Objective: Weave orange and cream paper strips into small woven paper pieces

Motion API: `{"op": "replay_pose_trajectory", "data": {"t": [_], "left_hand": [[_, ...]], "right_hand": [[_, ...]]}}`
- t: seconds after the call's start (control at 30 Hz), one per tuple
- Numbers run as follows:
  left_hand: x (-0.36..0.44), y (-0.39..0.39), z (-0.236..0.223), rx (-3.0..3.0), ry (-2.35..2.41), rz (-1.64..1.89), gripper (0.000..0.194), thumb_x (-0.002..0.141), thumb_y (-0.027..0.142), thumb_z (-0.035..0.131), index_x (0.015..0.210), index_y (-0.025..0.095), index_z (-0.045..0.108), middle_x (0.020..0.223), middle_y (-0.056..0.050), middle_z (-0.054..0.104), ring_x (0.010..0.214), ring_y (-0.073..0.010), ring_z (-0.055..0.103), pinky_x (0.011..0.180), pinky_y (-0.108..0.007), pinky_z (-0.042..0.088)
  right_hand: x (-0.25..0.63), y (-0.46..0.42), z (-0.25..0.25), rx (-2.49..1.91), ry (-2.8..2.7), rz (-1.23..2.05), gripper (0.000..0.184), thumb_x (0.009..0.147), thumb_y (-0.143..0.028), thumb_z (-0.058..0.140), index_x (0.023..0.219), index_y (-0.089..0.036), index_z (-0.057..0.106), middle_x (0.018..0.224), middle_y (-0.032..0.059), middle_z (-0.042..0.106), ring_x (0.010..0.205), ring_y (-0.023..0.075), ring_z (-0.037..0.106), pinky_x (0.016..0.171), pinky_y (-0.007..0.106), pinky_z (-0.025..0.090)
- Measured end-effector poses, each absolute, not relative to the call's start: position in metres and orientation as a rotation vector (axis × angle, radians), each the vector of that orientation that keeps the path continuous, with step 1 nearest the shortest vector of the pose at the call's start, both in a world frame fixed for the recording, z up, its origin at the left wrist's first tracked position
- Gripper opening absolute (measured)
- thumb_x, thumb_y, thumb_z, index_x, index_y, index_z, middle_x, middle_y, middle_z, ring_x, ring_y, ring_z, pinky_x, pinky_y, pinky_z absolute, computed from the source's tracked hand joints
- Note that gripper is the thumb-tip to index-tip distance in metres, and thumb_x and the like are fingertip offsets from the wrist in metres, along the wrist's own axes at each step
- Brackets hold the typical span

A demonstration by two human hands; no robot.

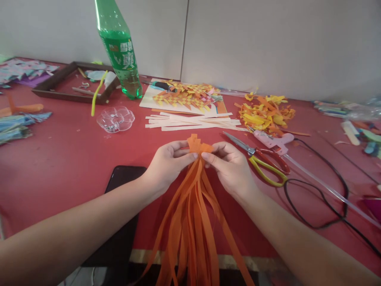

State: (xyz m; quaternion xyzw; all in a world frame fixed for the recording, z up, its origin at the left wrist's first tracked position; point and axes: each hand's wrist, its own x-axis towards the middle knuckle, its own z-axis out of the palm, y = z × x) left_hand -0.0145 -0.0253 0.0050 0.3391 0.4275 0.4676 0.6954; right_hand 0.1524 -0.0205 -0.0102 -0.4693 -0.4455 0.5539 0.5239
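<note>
A bundle of long orange paper strips [195, 206] hangs down over the table's front edge, its gathered top end held up between both hands. My left hand [171, 163] pinches the gathered end from the left with thumb and fingers. From the right, my right hand [230, 167] pinches the same end, its thumb tip close to the other thumb. Short orange ends stick up above the fingers. Open-bladed or closed, I cannot tell, scissors [256, 153] with red and yellow handles lie right of my right hand. Cream paper strips [190, 121] lie just beyond the hands.
A green bottle [123, 59] stands behind a clear petal-shaped tray [116, 119] and near a dark frame [71, 97]. A pink glue gun [275, 141] with a black cord lies right, near yellow and orange scraps [266, 113]. A black phone [119, 222] lies beneath my left forearm.
</note>
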Motion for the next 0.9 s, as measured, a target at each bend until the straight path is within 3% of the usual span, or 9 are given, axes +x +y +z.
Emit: {"op": "replay_pose_trajectory", "data": {"t": [0.17,0.27,0.67,0.9], "left_hand": [[-0.013,-0.025,0.011,0.684,0.99,1.039,0.027,0.076,0.013,0.073,0.101,0.014,0.066,0.096,-0.007,0.076,0.084,-0.0151,0.071,0.079,-0.025,0.056],[-0.013,-0.023,0.013,0.642,1.01,1.047,0.024,0.076,0.01,0.072,0.099,0.013,0.065,0.091,-0.007,0.076,0.077,-0.0141,0.071,0.075,-0.025,0.056],[-0.015,-0.022,0.014,0.626,1.059,1.075,0.019,0.076,0.014,0.073,0.093,0.013,0.065,0.09,-0.006,0.073,0.073,-0.0123,0.068,0.071,-0.024,0.055],[-0.015,-0.023,0.01,0.644,1.027,0.985,0.027,0.074,0.015,0.076,0.1,0.014,0.066,0.094,-0.007,0.074,0.08,-0.0137,0.069,0.072,-0.024,0.054]], "right_hand": [[0.152,-0.017,-0.01,-1.072,-0.999,1.387,0.024,0.064,-0.027,0.084,0.077,-0.022,0.064,0.079,-0.0032,0.066,0.072,0.0108,0.061,0.074,0.027,0.053],[0.153,-0.016,-0.008,-1.038,-0.963,1.403,0.025,0.063,-0.027,0.085,0.077,-0.022,0.064,0.079,-0.0031,0.065,0.074,0.0118,0.062,0.074,0.028,0.053],[0.159,-0.017,0.011,-0.959,-1.016,1.841,0.036,0.051,-0.033,0.089,0.066,-0.022,0.059,0.064,-0.0057,0.058,0.051,0.0099,0.056,0.048,0.025,0.049],[0.157,-0.017,-0.007,-1.143,-1.22,1.311,0.023,0.065,-0.029,0.084,0.077,-0.022,0.066,0.073,-0.0039,0.064,0.06,0.0084,0.056,0.063,0.024,0.049]]}}
